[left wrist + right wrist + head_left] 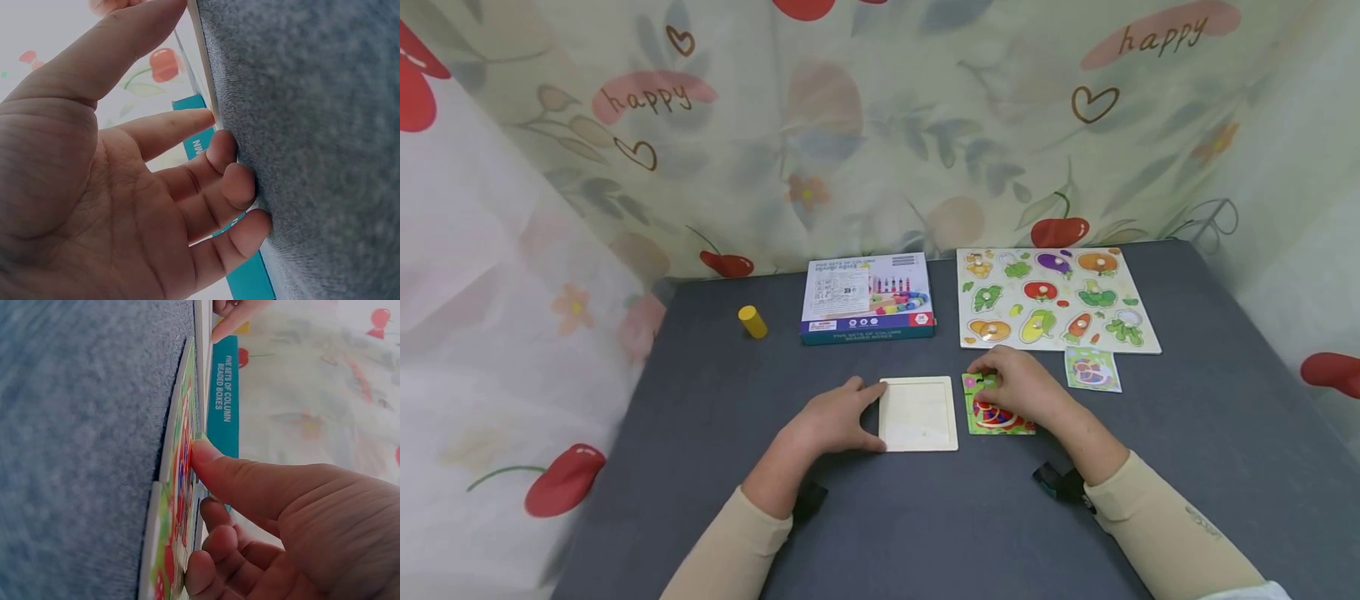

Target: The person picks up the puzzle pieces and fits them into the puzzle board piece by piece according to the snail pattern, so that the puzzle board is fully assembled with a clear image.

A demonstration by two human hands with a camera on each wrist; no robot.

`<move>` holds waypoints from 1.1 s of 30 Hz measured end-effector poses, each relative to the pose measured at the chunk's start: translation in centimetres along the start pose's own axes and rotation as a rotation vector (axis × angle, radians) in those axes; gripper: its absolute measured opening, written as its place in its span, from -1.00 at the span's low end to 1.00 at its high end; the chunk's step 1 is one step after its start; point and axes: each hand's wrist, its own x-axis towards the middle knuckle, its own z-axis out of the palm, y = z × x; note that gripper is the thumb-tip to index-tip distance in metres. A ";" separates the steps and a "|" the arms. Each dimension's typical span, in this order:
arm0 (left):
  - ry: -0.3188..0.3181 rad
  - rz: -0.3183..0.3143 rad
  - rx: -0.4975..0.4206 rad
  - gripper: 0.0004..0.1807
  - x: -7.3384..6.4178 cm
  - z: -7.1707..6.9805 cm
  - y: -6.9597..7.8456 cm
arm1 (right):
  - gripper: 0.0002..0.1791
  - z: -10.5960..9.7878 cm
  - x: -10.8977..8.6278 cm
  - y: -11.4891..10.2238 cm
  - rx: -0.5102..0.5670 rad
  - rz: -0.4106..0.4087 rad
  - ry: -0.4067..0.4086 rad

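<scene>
A pale wooden puzzle tray (917, 414) lies flat in the middle of the table. My left hand (835, 421) spans its left side, thumb and forefinger touching its edge near two corners; in the left wrist view the other fingers (239, 185) are loosely bent down to the cloth. Just right of the tray lies a colourful jigsaw picture (998, 421) of several flat pieces, green with red and blue. Over its upper part, my right hand (1018, 383) pinches a puzzle piece (200, 435) between thumb and fingers, which partly hide it.
Behind the tray lies a bead-set box (867, 300), with a yellow cylinder (752, 322) to its left. A vegetable peg board (1052, 302) lies at the back right, a small picture card (1092, 370) at its front edge. A printed curtain (880, 167) hangs behind the table.
</scene>
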 end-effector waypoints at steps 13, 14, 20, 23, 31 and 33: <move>-0.005 -0.005 0.014 0.05 0.1 -0.1 0.3 | -0.62 -0.1 0.0 0.3 0.004 -0.010 0.008; -0.005 -0.003 0.013 0.04 0.0 -0.1 0.3 | -0.62 -0.1 -0.1 0.3 0.008 -0.008 0.009; -0.007 0.001 0.012 0.03 0.0 -0.1 0.2 | -0.63 -0.2 0.0 0.5 -0.012 -0.037 0.001; -0.009 0.000 0.010 0.03 0.0 -0.1 0.2 | -0.63 -0.3 0.0 0.5 -0.017 -0.057 -0.006; -0.003 0.012 0.005 0.03 0.1 0.0 0.0 | -0.64 -0.8 -0.4 0.5 0.031 -0.079 0.007; -0.002 0.013 0.002 0.03 0.1 0.1 0.0 | -0.64 -1.2 -0.6 0.2 0.050 -0.080 0.016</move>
